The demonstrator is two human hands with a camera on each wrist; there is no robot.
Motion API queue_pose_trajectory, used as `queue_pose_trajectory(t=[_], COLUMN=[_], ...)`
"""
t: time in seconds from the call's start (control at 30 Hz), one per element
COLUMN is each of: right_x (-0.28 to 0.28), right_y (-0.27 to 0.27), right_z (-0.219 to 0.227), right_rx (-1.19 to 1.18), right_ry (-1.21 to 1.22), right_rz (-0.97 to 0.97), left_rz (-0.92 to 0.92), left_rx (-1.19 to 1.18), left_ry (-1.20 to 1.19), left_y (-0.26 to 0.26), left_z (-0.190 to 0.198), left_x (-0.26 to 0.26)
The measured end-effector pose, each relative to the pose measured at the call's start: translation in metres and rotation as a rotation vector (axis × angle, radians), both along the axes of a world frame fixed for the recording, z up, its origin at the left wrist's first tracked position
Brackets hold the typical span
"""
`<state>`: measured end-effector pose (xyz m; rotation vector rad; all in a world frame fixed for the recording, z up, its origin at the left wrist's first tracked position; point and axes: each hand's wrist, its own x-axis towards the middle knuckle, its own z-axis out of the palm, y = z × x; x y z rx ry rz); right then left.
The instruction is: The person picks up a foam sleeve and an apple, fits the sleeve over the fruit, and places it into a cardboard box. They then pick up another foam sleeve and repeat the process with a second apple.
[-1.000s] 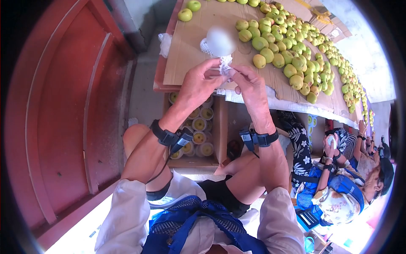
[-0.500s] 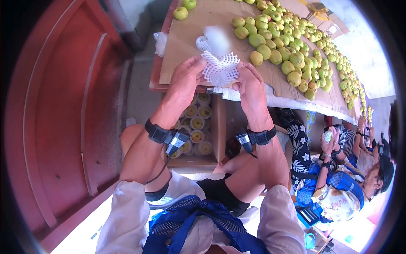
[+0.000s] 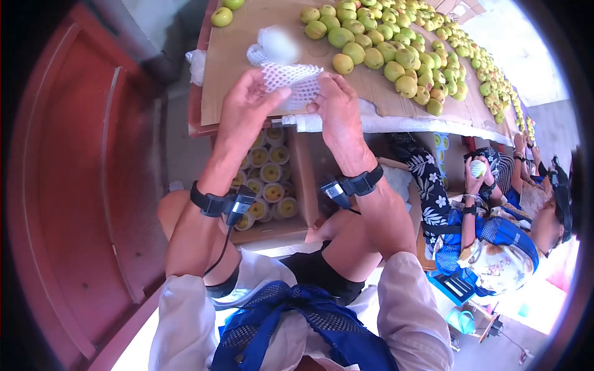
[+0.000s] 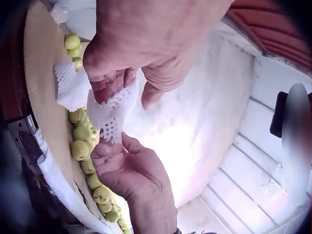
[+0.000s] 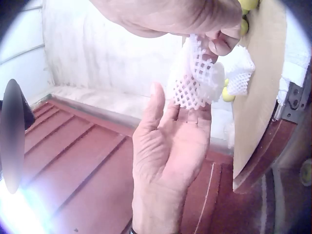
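Observation:
Between my two hands, over the table's near edge, stretches a white foam fruit net (image 3: 292,77). My right hand (image 3: 340,110) pinches its right edge between thumb and fingertips. At the other side, the straight fingers of my left hand (image 3: 243,106) reach into the net's opening, the thumb standing apart from it, as the right wrist view shows with the left palm (image 5: 170,151) turned up. Just behind lies a stack of white foam nets (image 3: 257,54), partly under a blurred white patch. Green apples (image 3: 371,57) are heaped on the cardboard-covered table (image 3: 226,68).
Below the table stands a carton (image 3: 303,185) of netted apples (image 3: 271,173). Two loose apples (image 3: 221,17) lie at the far left corner. A red door (image 3: 80,185) is on the left. To the right, another person (image 3: 489,247) holds a netted apple (image 3: 477,168).
The net, bunched up between both hands a second ago, is now spread wide. My left fingers have moved into its opening and the left thumb has come away. The head view has shifted rightward.

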<state>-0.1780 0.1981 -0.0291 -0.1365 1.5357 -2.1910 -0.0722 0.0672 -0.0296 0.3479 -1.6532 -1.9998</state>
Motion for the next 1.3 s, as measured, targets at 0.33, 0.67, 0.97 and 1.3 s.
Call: queue_pose_trajectory(t=[0.33,0.67,0.97,1.3], right_x=[-0.001,-0.003,0.016,0.011], right_y=[-0.001,-0.009,-0.007,-0.004], right_z=[-0.001,-0.009,0.008,0.007], right_rx=[0.096,0.197,0.327,0.267], right_ry=[0.129,0.609,0.656,0.591], right_rz=[-0.045,-0.072,0.254,0.257], left_rz=[-0.006,0.17,0.335,0.373], left_rx=[-0.123,-0.366,-0.061,-0.203], left_ry=[-0.075,-0.022,-0.073,-0.106], left_y=[0.007,0.02,-0.01,-0.012], left_z=[-0.008,-0.004,-0.013,-0.025], left_x=[-0.001,0.001,-0.003,-0.006])
